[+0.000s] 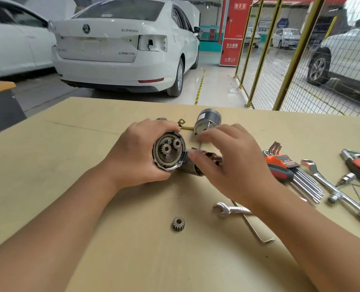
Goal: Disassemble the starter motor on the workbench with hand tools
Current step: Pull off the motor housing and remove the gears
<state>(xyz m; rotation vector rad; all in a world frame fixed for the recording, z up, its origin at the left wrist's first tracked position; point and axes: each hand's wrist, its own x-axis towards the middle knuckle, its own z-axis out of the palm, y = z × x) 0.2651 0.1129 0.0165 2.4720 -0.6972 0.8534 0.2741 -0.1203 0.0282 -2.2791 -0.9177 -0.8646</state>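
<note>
The left hand point(141, 157) grips the starter motor point(169, 153) above the counter point(69, 165), gear end tipped toward the person, probably so the right hand point(227, 163), fingers relaxed and holding nothing, can pick out another gear point(166, 149).

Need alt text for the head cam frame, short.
A person's left hand grips a round metal gear housing with small planetary gears showing in its open end, while the right hand hovers open beside it over a tan workbench. One loose brass-coloured gear and a silver open-end wrench lie nearer the camera; a grey cylindrical motor body lies behind.
</note>
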